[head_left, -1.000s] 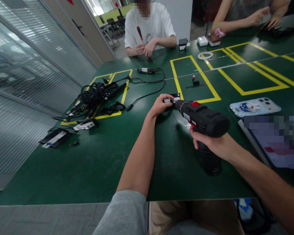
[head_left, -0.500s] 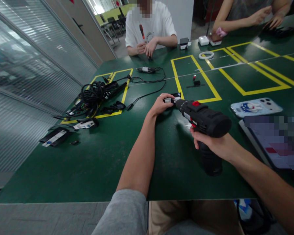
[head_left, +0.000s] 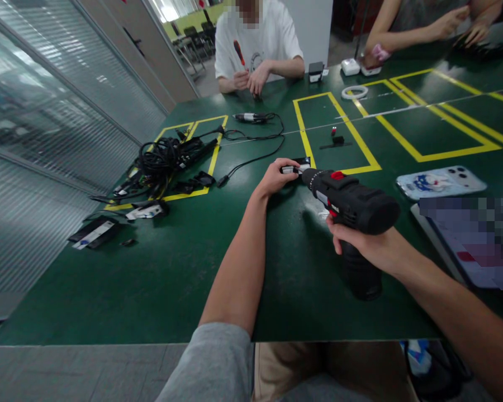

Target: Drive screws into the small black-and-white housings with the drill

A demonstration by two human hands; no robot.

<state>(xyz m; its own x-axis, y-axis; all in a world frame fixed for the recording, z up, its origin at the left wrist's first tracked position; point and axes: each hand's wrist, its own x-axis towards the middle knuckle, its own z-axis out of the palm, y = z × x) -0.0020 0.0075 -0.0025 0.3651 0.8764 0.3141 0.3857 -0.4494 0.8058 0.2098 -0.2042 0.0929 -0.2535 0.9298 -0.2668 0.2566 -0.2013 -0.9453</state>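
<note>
In my right hand is a black cordless drill with red switches, my fingers wrapped round its grip. Its chuck points away from me, toward a small black and silver-white part on the green table. My left hand is closed on that part, fingers over its top, close to the drill's tip. The part's exact kind cannot be made out, and the point where the bit meets it is too small to see clearly.
Tangled black cables lie at left, near a black flat box. A pen-shaped corded tool lies farther back. At right are a phone and a tablet-like device. Across the table, one person holds a screwdriver; another sits at right.
Both my hands and the drill keep nearly the same place; the view has shifted slightly. Across the table, the person's screwdriver has tilted a little to the left.
</note>
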